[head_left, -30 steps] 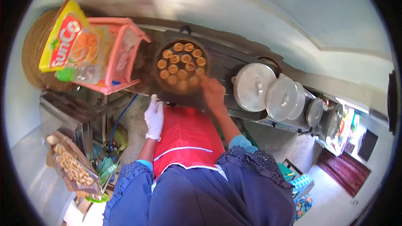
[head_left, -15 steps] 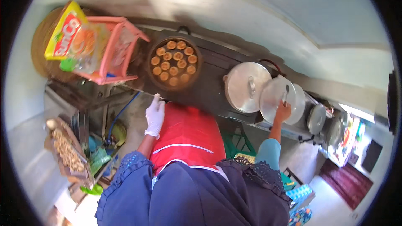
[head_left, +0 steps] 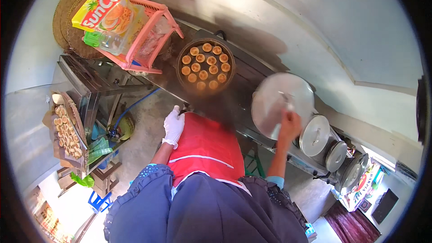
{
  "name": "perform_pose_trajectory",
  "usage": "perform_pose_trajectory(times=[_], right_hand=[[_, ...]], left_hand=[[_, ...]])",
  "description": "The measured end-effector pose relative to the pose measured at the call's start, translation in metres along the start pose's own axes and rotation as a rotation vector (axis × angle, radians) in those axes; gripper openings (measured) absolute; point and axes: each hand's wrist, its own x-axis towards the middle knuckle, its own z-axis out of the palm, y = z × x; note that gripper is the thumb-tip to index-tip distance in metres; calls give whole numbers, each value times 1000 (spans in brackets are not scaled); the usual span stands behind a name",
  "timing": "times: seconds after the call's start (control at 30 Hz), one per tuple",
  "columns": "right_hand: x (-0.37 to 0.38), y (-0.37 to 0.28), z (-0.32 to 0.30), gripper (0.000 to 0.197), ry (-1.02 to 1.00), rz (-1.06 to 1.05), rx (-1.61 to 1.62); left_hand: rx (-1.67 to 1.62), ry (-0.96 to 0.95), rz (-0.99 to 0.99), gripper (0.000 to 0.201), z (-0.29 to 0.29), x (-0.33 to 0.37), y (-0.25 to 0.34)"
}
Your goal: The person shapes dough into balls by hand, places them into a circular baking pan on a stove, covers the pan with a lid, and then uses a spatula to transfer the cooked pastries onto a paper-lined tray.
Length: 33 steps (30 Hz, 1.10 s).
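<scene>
My right hand (head_left: 290, 125), bare and blurred, closes round the handle of a large silver lid (head_left: 265, 108). The lid lies over the place on the dark stove where another round lid sat, so what is under it is hidden. On my left hand (head_left: 174, 126) is a white glove; its fingers are curled at the front edge of the stove (head_left: 249, 81), and what they grip there I cannot make out. Beyond it, a round dark pan (head_left: 183, 78) holds several browned round pastries (head_left: 212, 60) spread apart. Both hands are clear of the pastries.
Left of the pan stands a pink plastic rack (head_left: 155, 15) with a yellow pouch (head_left: 105, 6) and green-capped bottle. More lidded pots (head_left: 314, 135) line the right. A tray of pale pastries (head_left: 67, 130) sits at lower left. A blue hose (head_left: 135, 102) runs below the stove.
My right hand has carried the lid leftward from beside the large silver lid to over it, uncovering the smaller lid on the right. The view has turned somewhat; my left hand stays at the stove edge.
</scene>
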Motion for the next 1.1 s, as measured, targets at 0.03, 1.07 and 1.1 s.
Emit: perform_pose_trajectory(times=[0.03,1.07,1.1], right_hand=[[-4,-26,24,28,-63,-34,11],[-187,-220,169,27,-558,731,900],[-205,-219,172,27,-647,533,855]], left_hand=[[160,-128,15,43,-6,7,19],[-196,-707,191,37,-128,108,-26],[-215,-771,162,40,-130,102,-20]])
